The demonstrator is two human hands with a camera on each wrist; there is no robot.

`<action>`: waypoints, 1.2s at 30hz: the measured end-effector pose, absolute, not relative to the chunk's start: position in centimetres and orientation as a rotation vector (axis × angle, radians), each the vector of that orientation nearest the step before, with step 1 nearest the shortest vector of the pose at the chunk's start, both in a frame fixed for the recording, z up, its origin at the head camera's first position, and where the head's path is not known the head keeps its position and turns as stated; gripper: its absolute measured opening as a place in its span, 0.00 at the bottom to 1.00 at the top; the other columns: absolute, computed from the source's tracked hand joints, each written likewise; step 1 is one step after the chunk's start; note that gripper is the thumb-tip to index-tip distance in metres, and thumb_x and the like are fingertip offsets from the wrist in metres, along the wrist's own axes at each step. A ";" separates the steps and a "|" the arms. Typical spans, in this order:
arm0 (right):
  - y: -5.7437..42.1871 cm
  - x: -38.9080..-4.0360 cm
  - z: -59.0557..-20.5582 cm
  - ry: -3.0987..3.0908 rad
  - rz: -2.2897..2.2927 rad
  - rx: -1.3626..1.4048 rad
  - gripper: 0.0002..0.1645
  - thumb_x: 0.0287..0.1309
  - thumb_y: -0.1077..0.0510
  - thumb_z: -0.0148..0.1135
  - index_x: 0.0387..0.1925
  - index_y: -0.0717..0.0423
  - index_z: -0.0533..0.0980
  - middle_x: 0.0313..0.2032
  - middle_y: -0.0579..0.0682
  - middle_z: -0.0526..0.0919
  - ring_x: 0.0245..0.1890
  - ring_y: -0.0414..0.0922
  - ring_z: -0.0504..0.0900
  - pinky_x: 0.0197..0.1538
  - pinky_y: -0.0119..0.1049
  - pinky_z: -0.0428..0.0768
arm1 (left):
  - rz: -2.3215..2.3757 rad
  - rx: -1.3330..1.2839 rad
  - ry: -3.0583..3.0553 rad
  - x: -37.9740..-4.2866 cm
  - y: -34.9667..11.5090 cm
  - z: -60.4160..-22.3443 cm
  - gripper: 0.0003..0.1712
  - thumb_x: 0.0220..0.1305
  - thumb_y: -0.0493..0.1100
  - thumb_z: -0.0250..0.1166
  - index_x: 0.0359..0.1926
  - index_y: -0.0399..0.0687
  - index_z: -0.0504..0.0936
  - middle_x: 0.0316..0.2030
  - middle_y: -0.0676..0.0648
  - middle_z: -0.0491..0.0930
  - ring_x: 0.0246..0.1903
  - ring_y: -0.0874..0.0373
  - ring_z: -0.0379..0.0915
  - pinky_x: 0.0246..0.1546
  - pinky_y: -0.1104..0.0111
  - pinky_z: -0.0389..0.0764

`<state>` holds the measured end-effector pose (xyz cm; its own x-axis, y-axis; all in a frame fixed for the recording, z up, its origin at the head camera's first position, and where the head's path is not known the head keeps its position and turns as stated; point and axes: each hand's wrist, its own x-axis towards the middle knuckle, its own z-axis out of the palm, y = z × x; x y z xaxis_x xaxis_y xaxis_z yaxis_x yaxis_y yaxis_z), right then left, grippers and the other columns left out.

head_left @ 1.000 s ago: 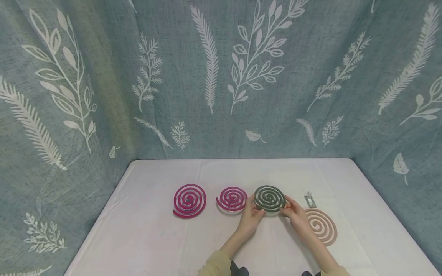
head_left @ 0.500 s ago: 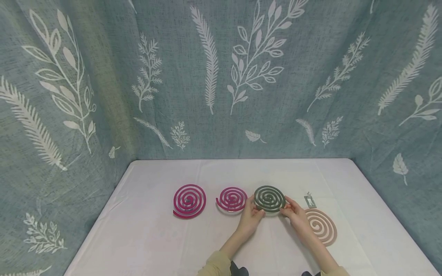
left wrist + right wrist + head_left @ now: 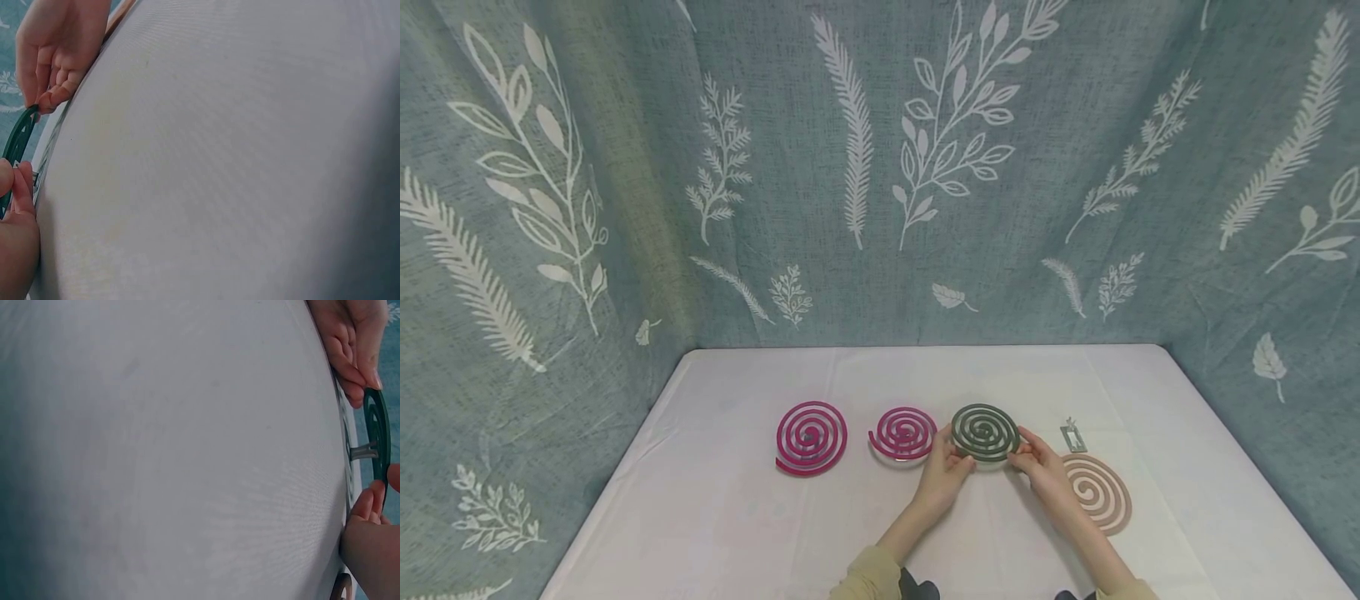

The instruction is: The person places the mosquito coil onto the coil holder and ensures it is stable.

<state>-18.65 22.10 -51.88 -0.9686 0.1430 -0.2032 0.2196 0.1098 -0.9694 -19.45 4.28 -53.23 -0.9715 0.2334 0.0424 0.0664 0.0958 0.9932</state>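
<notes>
A dark green mosquito coil [image 3: 984,431] is held up over the table between both hands. My left hand [image 3: 942,478] pinches its left edge between thumb and fingers. On the opposite edge, my right hand [image 3: 1045,473] pinches it the same way. The right wrist view shows a small metal stand [image 3: 364,452] reaching up to the underside of the green coil [image 3: 377,419], near its middle. Just left of my left hand, a magenta coil [image 3: 905,432] sits raised off the cloth.
Farther left is another magenta coil [image 3: 812,433]. A tan coil [image 3: 1088,490] lies flat beside my right forearm, partly covered by it, with a small metal stand [image 3: 1073,437] behind it. A leaf-patterned curtain [image 3: 880,283] borders the white table [image 3: 715,517].
</notes>
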 end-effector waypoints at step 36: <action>21.9 -18.5 -51.9 2.309 -2.012 0.401 0.39 0.57 0.66 0.55 0.69 0.66 0.55 0.37 0.46 0.70 0.33 0.33 0.70 0.39 0.22 0.74 | 2.075 0.342 2.155 -19.5 4.0 -53.4 0.36 0.63 0.32 0.57 0.69 0.33 0.52 0.39 0.39 0.76 0.39 0.50 0.79 0.39 0.79 0.77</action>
